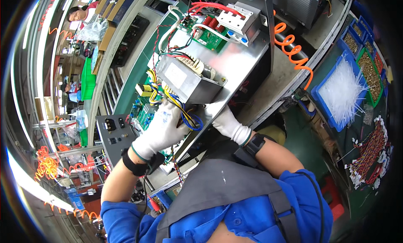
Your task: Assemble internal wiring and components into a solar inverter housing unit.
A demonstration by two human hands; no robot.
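We have the gloved fingers of the left hand (164, 123) curled in at the near-left corner of the boxy grey transformer (178, 80), against the looped yellow and blue wires (192, 122); their tips are hidden, so we cannot tell whether they pinch anything. The right hand (228, 124) sits on the near-right side of the transformer, at the edge of the bare metal plate (241, 68) that lies beneath it, and we cannot tell what its fingers hold either, since their tips go out of sight there. We judge the step in hand to be close work at the transformer's near side, perhaps handling its wires or a fixing. The next move seems to call for feeling with both hands where sight is blocked, with the loops kept from being trapped at the plate's edge. Beyond the transformer we see a green circuit board (215, 41) with red and white leads; to its near left stands a dark socket panel (113, 138), and well off to its right hangs an orange coiled hose (289, 43).
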